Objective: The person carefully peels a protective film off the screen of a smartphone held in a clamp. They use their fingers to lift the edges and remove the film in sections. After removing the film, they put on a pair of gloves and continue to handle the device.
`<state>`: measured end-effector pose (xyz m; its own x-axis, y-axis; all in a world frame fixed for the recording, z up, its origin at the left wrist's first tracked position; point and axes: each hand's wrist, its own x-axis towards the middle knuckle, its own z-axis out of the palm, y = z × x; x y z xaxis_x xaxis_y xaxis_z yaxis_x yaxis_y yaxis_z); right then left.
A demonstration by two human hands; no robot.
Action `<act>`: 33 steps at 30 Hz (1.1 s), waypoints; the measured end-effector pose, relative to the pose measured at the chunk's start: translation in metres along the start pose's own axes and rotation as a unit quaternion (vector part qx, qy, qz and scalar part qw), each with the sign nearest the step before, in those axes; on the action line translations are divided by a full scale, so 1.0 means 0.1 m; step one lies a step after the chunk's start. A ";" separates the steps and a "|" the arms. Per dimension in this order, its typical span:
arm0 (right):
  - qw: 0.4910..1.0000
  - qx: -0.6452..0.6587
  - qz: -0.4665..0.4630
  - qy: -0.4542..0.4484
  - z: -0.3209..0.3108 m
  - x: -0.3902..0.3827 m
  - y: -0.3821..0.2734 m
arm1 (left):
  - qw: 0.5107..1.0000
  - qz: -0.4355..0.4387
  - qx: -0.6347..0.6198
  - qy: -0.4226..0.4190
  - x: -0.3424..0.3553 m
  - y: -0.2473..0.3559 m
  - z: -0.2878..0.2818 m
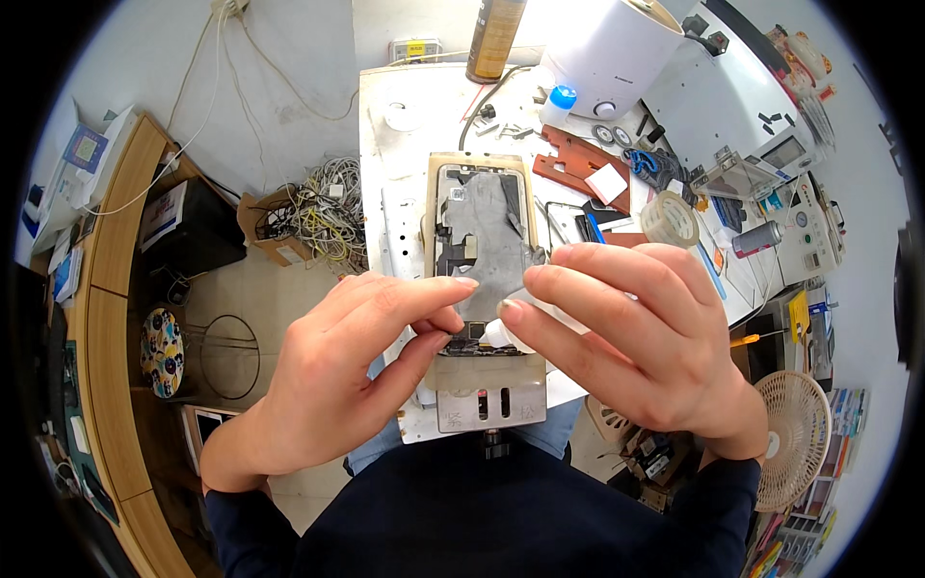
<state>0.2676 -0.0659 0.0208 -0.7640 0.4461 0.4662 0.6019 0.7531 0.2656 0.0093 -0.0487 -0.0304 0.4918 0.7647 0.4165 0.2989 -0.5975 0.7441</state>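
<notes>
An opened phone, its inside showing grey film and dark parts, lies in a clamping fixture on the bench before me. My right hand grips a small whitish bottle whose white tip points at the phone's lower end; the fingers cover most of its body. On the other side, my left hand is closed at the phone's lower left, thumb and a finger pinched together with the index finger stretched above them. Whatever may be between those fingertips is hidden.
A roll of clear tape, a brown-red plate and a blue-capped bottle sit right of the phone. Behind stand a tall can and a white appliance. A cable bundle lies left; a fan stands right.
</notes>
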 end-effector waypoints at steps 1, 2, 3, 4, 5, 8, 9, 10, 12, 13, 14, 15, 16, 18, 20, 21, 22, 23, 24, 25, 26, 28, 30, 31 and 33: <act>1.000 0.000 -0.001 0.001 0.00 0.00 0.00 | 1.000 0.000 -0.001 0.000 0.00 0.00 0.00; 1.000 -0.002 -0.001 0.000 -0.01 0.01 0.00 | 1.000 -0.001 -0.001 0.001 0.00 0.00 0.00; 1.000 -0.003 -0.002 0.000 -0.01 0.01 0.00 | 1.000 -0.001 -0.001 0.001 0.00 0.00 0.00; 1.000 -0.004 -0.002 0.000 -0.01 0.01 0.00 | 1.000 -0.001 0.000 0.002 0.00 0.00 0.00; 1.000 -0.004 -0.004 0.000 0.00 0.00 0.00 | 1.000 -0.001 0.000 0.002 0.00 0.00 0.01; 1.000 0.000 -0.001 -0.001 0.00 0.00 0.00 | 1.000 0.021 0.007 0.003 0.01 0.00 0.00; 1.000 0.001 0.001 -0.002 0.00 0.00 -0.01 | 1.000 0.021 0.006 0.003 0.01 0.00 0.00; 1.000 0.002 0.003 -0.002 0.00 0.00 -0.01 | 1.000 0.022 0.006 0.003 0.01 0.00 0.00; 1.000 0.003 0.004 -0.003 0.00 -0.01 -0.01 | 1.000 0.023 0.007 0.004 0.01 0.00 0.00; 1.000 0.004 0.006 -0.003 0.00 -0.01 -0.01 | 1.000 0.024 0.008 0.005 0.01 -0.01 0.00; 1.000 0.005 0.007 -0.005 0.00 -0.01 -0.02 | 1.000 0.025 0.009 0.005 0.01 -0.01 0.00; 1.000 0.005 0.007 -0.005 0.00 -0.01 -0.02 | 1.000 0.025 0.009 0.005 0.01 -0.01 0.00; 1.000 0.005 0.008 -0.005 -0.01 -0.01 -0.02 | 1.000 0.025 0.008 0.005 0.01 -0.01 0.00; 1.000 0.004 0.008 -0.005 -0.01 0.00 -0.02 | 1.000 0.024 0.007 0.004 0.01 -0.01 0.00; 1.000 0.005 0.009 -0.008 -0.02 0.00 -0.02 | 1.000 0.022 0.006 0.002 0.01 0.00 0.00; 1.000 0.004 0.007 -0.008 -0.02 0.00 -0.02 | 1.000 0.021 0.005 0.002 0.01 0.00 0.00; 1.000 0.003 0.006 -0.007 -0.02 0.00 -0.02 | 1.000 0.020 0.005 0.002 0.01 0.00 0.00; 1.000 0.002 0.002 -0.004 -0.01 -0.01 -0.01 | 1.000 0.019 0.004 0.002 0.01 0.00 0.00; 1.000 0.000 0.001 -0.002 0.00 -0.01 -0.01 | 1.000 0.020 0.004 0.001 0.01 0.00 0.00; 1.000 -0.001 -0.001 0.000 0.00 -0.01 -0.01 | 1.000 0.021 0.005 0.001 0.01 0.00 0.00; 1.000 -0.001 -0.001 0.001 0.00 -0.01 -0.01 | 1.000 0.023 0.005 0.001 0.01 0.00 0.00; 1.000 -0.003 -0.001 0.001 0.00 -0.01 -0.01 | 1.000 0.022 0.007 0.001 0.01 0.00 0.00; 1.000 -0.004 -0.001 -0.001 0.00 -0.01 -0.01 | 1.000 0.022 0.008 0.001 0.01 0.00 0.00; 1.000 -0.005 -0.002 -0.001 -0.01 -0.01 -0.01 | 1.000 0.023 0.008 0.001 0.01 0.00 0.00; 1.000 -0.006 -0.002 0.001 -0.01 -0.01 -0.01 | 1.000 0.022 0.009 0.001 0.01 0.01 0.00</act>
<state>0.2679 -0.0671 0.0209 -0.7664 0.4422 0.4660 0.6010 0.7497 0.2771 0.0097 -0.0480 -0.0292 0.5041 0.7373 0.4498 0.2920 -0.6356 0.7146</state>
